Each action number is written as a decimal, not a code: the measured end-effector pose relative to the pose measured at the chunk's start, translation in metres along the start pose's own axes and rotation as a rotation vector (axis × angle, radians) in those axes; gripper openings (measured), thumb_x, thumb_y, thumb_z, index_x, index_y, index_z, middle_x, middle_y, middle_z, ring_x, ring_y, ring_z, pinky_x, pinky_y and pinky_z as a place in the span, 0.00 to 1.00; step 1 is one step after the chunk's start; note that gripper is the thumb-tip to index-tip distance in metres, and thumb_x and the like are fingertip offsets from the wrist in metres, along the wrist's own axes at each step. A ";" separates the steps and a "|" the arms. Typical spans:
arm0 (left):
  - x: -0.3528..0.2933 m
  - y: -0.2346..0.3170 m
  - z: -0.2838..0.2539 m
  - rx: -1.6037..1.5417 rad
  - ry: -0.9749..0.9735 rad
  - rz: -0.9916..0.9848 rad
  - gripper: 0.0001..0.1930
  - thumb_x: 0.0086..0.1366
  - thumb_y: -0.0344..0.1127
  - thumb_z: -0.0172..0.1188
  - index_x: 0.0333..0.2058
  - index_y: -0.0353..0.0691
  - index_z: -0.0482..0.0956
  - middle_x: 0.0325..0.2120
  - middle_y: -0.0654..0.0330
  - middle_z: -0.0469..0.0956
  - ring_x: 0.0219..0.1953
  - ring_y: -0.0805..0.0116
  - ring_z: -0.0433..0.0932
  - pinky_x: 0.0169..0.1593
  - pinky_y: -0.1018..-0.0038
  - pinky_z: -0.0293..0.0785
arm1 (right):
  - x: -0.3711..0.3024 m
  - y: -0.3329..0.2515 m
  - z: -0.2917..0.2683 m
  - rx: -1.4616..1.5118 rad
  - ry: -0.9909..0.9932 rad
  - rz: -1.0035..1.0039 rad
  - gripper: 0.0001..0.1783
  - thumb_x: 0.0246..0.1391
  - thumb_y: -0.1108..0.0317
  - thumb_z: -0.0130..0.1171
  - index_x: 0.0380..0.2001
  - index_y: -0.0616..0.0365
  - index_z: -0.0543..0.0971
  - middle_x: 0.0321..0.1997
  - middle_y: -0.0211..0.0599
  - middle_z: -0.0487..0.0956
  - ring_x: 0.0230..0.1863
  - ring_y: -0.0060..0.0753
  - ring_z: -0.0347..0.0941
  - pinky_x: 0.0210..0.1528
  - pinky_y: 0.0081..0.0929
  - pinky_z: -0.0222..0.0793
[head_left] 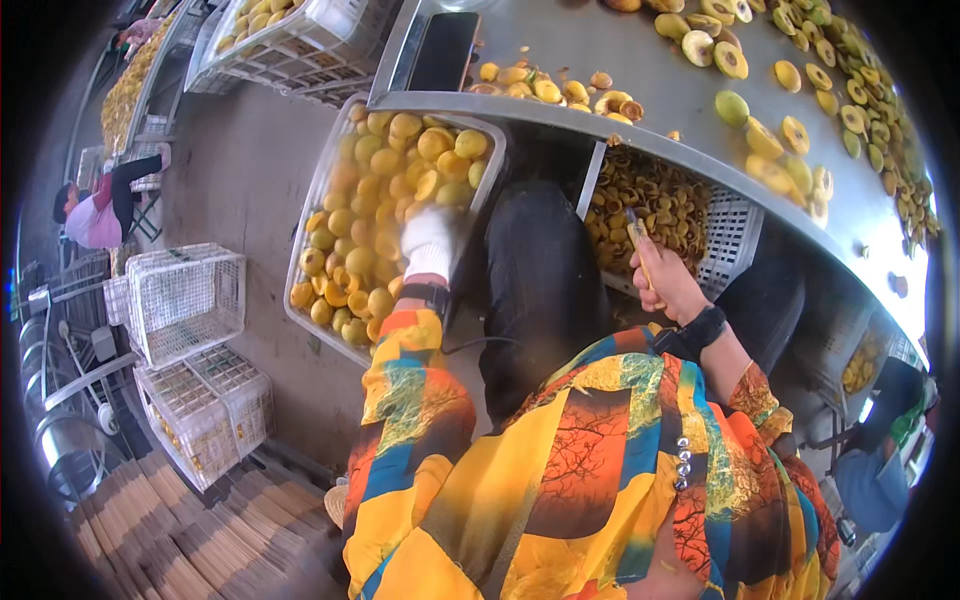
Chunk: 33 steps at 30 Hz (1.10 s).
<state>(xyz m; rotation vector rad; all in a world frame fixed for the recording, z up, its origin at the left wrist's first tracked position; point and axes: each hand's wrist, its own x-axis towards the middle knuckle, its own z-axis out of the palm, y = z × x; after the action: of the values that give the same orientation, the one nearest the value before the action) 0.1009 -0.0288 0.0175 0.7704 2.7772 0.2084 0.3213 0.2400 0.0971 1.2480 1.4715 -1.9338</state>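
My left hand (428, 243), in a white glove, reaches into a pale crate (297, 262) heaped with yellow stone fruit (365, 215). Motion smears its fingers, so I cannot tell whether it holds a fruit. My bare right hand (668, 284) is closed around a slim hand tool (640, 240) with a light yellowish handle. The tool's short end points up and away from me; its exact kind is unclear. Beneath that hand, under the table, a white crate (733, 235) holds many small brown-yellow hollow pieces (640, 190).
A metal table (640, 75) curves ahead, bearing halved fruit (732, 60), scraps and a dark phone (444, 52). White crates (190, 300) are stacked at the left, another crate (310, 50) of fruit beyond. One person (95, 215) sits far left; another (870, 485) is at right.
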 end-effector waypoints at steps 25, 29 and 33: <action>0.030 0.166 -0.134 -0.207 0.411 0.139 0.20 0.60 0.50 0.55 0.40 0.38 0.79 0.36 0.49 0.79 0.37 0.53 0.78 0.44 0.66 0.72 | -0.015 0.008 -0.038 -0.159 0.136 -0.225 0.20 0.51 0.56 0.57 0.28 0.65 0.68 0.12 0.28 0.65 0.10 0.20 0.62 0.11 0.21 0.58; 0.069 0.301 -0.144 -0.378 0.165 0.444 0.22 0.58 0.55 0.55 0.43 0.45 0.79 0.40 0.51 0.78 0.41 0.57 0.78 0.48 0.66 0.71 | -0.023 0.007 -0.040 -0.026 0.155 -0.349 0.18 0.52 0.58 0.57 0.28 0.64 0.68 0.14 0.29 0.68 0.11 0.20 0.63 0.11 0.21 0.57; 0.132 0.379 -0.083 -0.147 -0.014 0.649 0.23 0.56 0.56 0.54 0.41 0.45 0.80 0.39 0.51 0.78 0.45 0.56 0.75 0.49 0.64 0.70 | -0.038 0.004 -0.041 -0.142 0.220 -0.401 0.17 0.54 0.58 0.56 0.27 0.62 0.68 0.14 0.26 0.67 0.11 0.18 0.63 0.12 0.19 0.58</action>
<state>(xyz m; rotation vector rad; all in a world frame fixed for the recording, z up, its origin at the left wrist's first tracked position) 0.1526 0.3564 0.1468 1.5912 2.3676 0.5097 0.3607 0.2693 0.1244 1.2025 2.0669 -1.9312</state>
